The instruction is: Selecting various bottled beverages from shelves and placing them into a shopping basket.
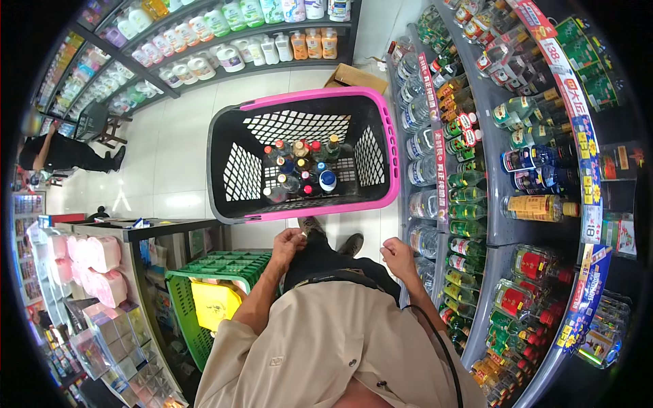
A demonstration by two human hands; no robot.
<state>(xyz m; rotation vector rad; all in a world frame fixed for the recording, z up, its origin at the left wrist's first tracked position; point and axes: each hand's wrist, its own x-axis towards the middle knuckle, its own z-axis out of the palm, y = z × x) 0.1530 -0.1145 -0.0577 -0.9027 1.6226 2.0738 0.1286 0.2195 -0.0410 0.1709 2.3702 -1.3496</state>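
A black plastic shopping basket with a pink rim (326, 210) stands on the tiled floor before me. Grouped on its bottom are several bottles (302, 164) with red, yellow, white and blue caps; one wide blue-and-white cap (327, 180) is the largest. My left hand (289, 246) is near the basket's near left side, its fingers curled, with no object visible in it. On the right, my right hand (398, 258) hangs close to the bottle shelves, fingers bent; whether they are fully closed is unclear. Neither hand touches the basket.
Shelves of glass and plastic bottles (467, 196) line the right side. Behind the basket are a cardboard box (357, 77) and shelves of pump bottles (298, 46). At left stand a green crate (191, 311) holding a yellow package (215, 305), a display counter (148, 232) and, farther off, a person in black (66, 152).
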